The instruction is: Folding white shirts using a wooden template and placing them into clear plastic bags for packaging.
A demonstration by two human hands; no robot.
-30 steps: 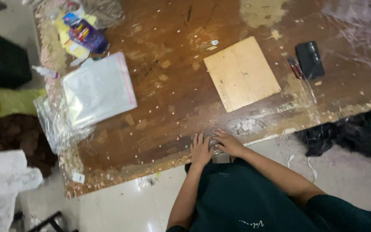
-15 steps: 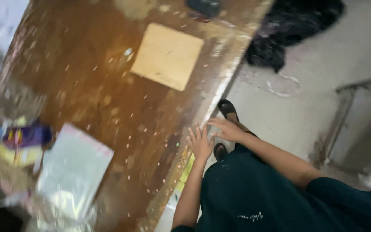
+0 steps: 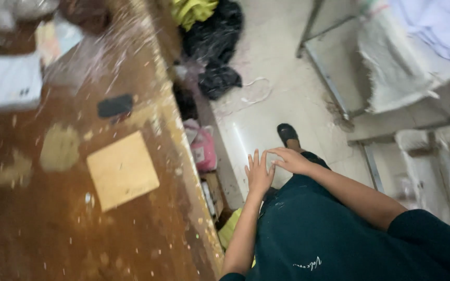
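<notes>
Left hand: the left hand (image 3: 259, 174) is held flat with fingers spread, palm down, empty, in front of the dark green garment (image 3: 308, 229), off the worktop.
Right hand: the right hand (image 3: 290, 160) is loosely curved, fingers together, its fingertips touching the left hand's index side; it grips nothing.
Nearest thing: the worktop (image 3: 53, 229) edge runs just left of the left hand; neither hand touches it.
Square board: a pale wooden square board (image 3: 122, 170) lies flat on the worktop, well to the left of the left hand, apart from both hands.
Dark flat object: a small black object (image 3: 114, 105) lies on the worktop beyond the board, farther up and left of the hands; its kind cannot be told.
Below the hands: a black shoe (image 3: 287, 133) stands on the light floor (image 3: 282, 88) just beyond the right hand's fingers.
Under the worktop edge: a pink bag (image 3: 203, 148) sits left of the left hand, beside the floor.
Farther off: black and yellow cloth heaps (image 3: 212, 31) lie on the floor beyond the hands; a metal frame with white sacking (image 3: 391, 67) stands to the right.
Change from earlier: half a second ago both hands rested on the worktop edge; they are now clear of it, over the floor. The view has swung, so the board sits farther left of the hands.
</notes>
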